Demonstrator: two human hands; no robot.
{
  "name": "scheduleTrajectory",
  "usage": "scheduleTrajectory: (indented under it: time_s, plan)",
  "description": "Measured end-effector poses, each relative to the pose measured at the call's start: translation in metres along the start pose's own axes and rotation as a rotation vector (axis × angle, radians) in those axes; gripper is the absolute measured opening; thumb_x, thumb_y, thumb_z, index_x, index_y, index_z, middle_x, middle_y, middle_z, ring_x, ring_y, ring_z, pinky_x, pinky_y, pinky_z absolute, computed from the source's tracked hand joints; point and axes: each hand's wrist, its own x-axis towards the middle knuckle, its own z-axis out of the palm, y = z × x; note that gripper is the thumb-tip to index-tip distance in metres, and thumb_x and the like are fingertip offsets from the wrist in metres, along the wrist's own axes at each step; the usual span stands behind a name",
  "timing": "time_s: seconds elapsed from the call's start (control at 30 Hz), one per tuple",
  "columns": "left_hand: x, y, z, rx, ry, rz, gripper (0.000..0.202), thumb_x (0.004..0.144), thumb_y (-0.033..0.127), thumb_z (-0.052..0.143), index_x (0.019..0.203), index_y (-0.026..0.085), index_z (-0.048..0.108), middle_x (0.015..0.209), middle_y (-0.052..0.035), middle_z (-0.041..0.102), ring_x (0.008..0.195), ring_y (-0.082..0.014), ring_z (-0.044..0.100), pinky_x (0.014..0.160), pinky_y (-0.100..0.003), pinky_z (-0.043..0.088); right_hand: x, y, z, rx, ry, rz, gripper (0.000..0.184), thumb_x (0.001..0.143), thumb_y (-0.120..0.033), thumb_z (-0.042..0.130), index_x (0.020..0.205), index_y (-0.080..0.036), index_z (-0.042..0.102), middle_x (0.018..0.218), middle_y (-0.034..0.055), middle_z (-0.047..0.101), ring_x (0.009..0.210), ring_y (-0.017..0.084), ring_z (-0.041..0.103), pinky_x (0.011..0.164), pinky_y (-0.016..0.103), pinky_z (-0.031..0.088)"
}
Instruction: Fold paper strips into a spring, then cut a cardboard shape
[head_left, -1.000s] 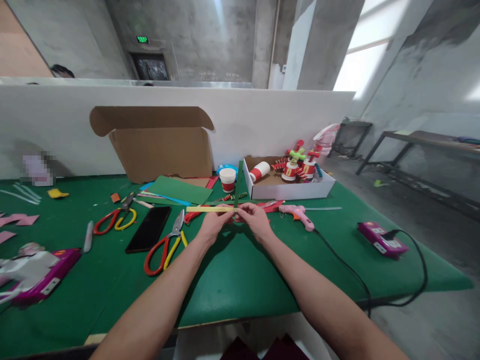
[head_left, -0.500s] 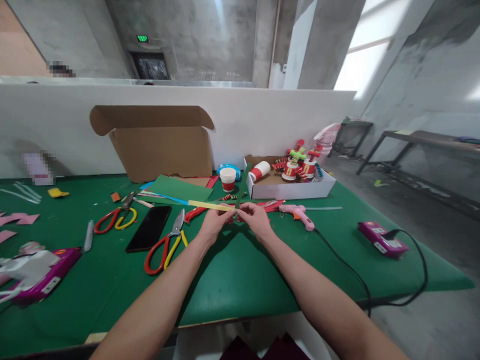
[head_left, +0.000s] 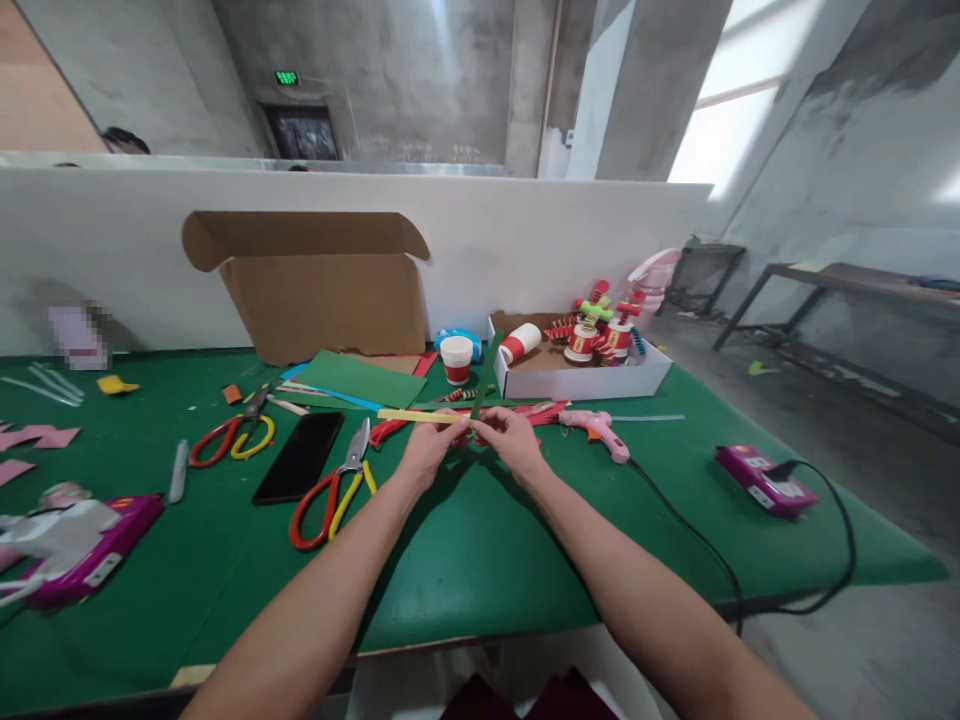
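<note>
Held yellow strip (head_left: 420, 416), green sign (head_left: 286, 78), lettering blurred

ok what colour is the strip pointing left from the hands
The paper strip is pale yellow, best seen in the head view.

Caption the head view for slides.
Left hand and right hand hold a narrow yellow paper strip and a narrow green paper strip.

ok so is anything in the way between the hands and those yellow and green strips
Nothing visible: the left hand and right hand are at the strips, fingertips together where the yellow strip and green strip meet.
</note>
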Motion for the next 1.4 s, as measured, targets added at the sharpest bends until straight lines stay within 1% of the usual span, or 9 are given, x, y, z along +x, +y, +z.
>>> scheduleTrajectory:
  time_s: [0.17, 0.33, 0.43, 0.53, 0.63, 0.73, 1.03, 1.2, 1.4]
  plan:
    - [-0.001, 0.003, 0.0, 0.012, -0.018, -0.025, 0.043, 0.052, 0.047, 0.081, 0.074, 0.013, 0.067, 0.064, -0.0009, 0.063, 0.054, -0.0098, 0.052, 0.054, -0.023, 0.042, -0.001, -0.001, 0.001, 0.014, 0.014, 0.016, 0.035, 0.057, -0.047, 0.077, 0.065, -0.02, 0.056, 0.057, -0.0035, 0.058, 0.054, 0.014, 0.057, 0.057, 0.028, 0.048]
    - [-0.002, 0.003, 0.0, 0.05, -0.027, 0.039, 0.036, 0.052, 0.043, 0.081, 0.067, 0.014, 0.065, 0.056, 0.0019, 0.058, 0.054, -0.01, 0.051, 0.054, -0.022, 0.041, 0.0, 0.001, 0.0, 0.026, -0.02, 0.024, 0.031, 0.059, -0.044, 0.075, 0.065, -0.02, 0.056, 0.057, -0.004, 0.058, 0.053, 0.013, 0.057, 0.057, 0.027, 0.049]
    - [-0.001, 0.002, -0.001, 0.051, -0.007, 0.055, 0.036, 0.051, 0.043, 0.082, 0.064, 0.015, 0.063, 0.056, 0.002, 0.059, 0.054, -0.0101, 0.051, 0.054, -0.023, 0.042, 0.0, 0.002, 0.0, 0.022, -0.03, 0.021, 0.03, 0.059, -0.043, 0.075, 0.065, -0.02, 0.056, 0.057, -0.0042, 0.058, 0.053, 0.013, 0.057, 0.056, 0.027, 0.049]
    - [0.0, 0.002, -0.001, 0.035, 0.018, 0.018, 0.039, 0.047, 0.044, 0.083, 0.065, 0.014, 0.064, 0.058, 0.0011, 0.06, 0.054, -0.0104, 0.051, 0.054, -0.023, 0.043, 0.0, 0.001, 0.001, 0.047, -0.029, 0.036, 0.031, 0.058, -0.043, 0.076, 0.066, -0.019, 0.057, 0.056, -0.0046, 0.058, 0.053, 0.012, 0.056, 0.057, 0.027, 0.049]
    - [0.0, 0.003, -0.001, 0.003, 0.024, -0.03, 0.042, 0.047, 0.047, 0.083, 0.068, 0.014, 0.066, 0.061, -0.0001, 0.062, 0.054, -0.0106, 0.052, 0.055, -0.024, 0.044, -0.001, 0.0, 0.002, 0.088, -0.019, 0.061, 0.034, 0.057, -0.044, 0.077, 0.066, -0.019, 0.056, 0.057, -0.0051, 0.057, 0.053, 0.011, 0.056, 0.058, 0.027, 0.051]
    - [0.001, 0.003, -0.001, -0.021, 0.038, -0.026, 0.043, 0.048, 0.047, 0.082, 0.07, 0.013, 0.066, 0.061, 0.0007, 0.062, 0.052, -0.0096, 0.051, 0.054, -0.024, 0.042, -0.002, -0.001, 0.002, 0.127, -0.027, 0.094, 0.037, 0.055, -0.044, 0.079, 0.066, -0.019, 0.055, 0.057, -0.0054, 0.056, 0.053, 0.011, 0.056, 0.057, 0.027, 0.051]
    - [0.007, 0.0, -0.01, -0.03, 0.134, 0.048, 0.043, 0.05, 0.048, 0.082, 0.065, 0.012, 0.065, 0.058, -0.0005, 0.062, 0.053, -0.01, 0.052, 0.055, -0.024, 0.04, 0.001, -0.002, -0.001, 0.114, -0.019, 0.1, 0.035, 0.054, -0.041, 0.08, 0.065, -0.018, 0.056, 0.056, -0.0056, 0.056, 0.052, 0.011, 0.056, 0.056, 0.027, 0.052]
    - [0.01, 0.004, -0.012, -0.072, 0.171, 0.047, 0.043, 0.046, 0.047, 0.084, 0.064, 0.012, 0.066, 0.058, -0.0005, 0.062, 0.054, -0.0106, 0.053, 0.058, -0.025, 0.043, 0.002, -0.002, -0.004, 0.098, -0.013, 0.08, 0.033, 0.055, -0.039, 0.079, 0.064, -0.019, 0.055, 0.054, -0.0058, 0.056, 0.051, 0.011, 0.056, 0.055, 0.028, 0.052]
    - [0.013, 0.012, -0.019, -0.153, 0.258, 0.09, 0.045, 0.042, 0.045, 0.085, 0.066, 0.012, 0.067, 0.055, 0.001, 0.061, 0.051, -0.0084, 0.051, 0.054, -0.023, 0.042, 0.003, -0.002, -0.006, 0.058, -0.017, 0.071, 0.029, 0.058, -0.038, 0.077, 0.064, -0.02, 0.055, 0.053, -0.0051, 0.058, 0.05, 0.012, 0.057, 0.054, 0.028, 0.051]
